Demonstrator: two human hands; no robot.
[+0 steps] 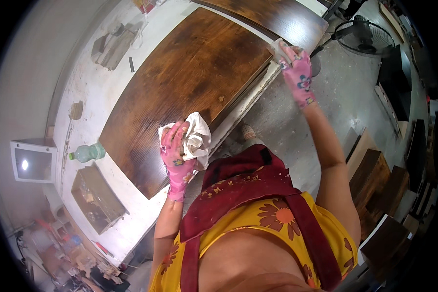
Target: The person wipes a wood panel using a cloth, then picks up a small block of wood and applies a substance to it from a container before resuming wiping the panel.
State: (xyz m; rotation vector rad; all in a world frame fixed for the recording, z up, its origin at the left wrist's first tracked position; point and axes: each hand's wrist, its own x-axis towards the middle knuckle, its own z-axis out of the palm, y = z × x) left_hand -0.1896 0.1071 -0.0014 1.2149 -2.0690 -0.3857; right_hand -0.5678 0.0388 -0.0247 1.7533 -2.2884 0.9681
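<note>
A dark brown wood-grain board (185,68) lies on the white worktable. My left hand (175,141), in a pink flowered glove, grips a crumpled white cloth (197,136) against the board's near edge. At the board's far right corner is my right hand (297,70), gloved the same way. Its bent fingers hold a small pale piece (276,49) against the corner and edge; whether this is cloth or a pad I cannot tell. Beyond that corner lies a second brown board (282,19), its surface shining under the light.
On the worktable (146,216) sit a greenish plastic bottle (87,153), an open cardboard box (96,198) and some wooden blocks (114,48). A black fan (364,36) stands on the floor at the far right. Several boards (372,175) lean or lie to my right.
</note>
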